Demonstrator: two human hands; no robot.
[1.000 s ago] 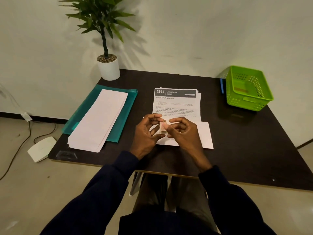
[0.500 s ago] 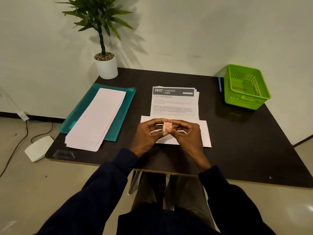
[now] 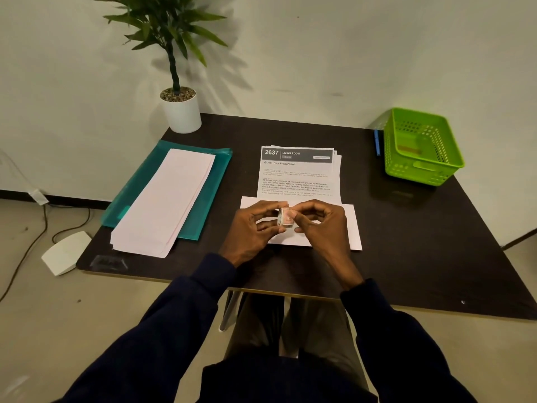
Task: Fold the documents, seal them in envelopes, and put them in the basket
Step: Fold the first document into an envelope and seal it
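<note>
Fingers of left hand [image 3: 250, 232] and right hand [image 3: 324, 225] pinch stamp [image 3: 286, 217], now edge-up (flatter before), over envelope [image 3: 353, 228].

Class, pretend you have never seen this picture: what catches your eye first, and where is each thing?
The left hand and right hand meet at the near middle of the table, pinching a pinkish stamp over a white envelope. The bright green basket glows at the far right corner, and a potted plant stands at the far left.

Open tabletop [image 3: 406, 228] between documents [image 3: 299, 181] and basket [image 3: 421, 173], blue pen [image 3: 377, 142] just beside the basket, potted plant [image 3: 181, 112] at far-left corner
</note>
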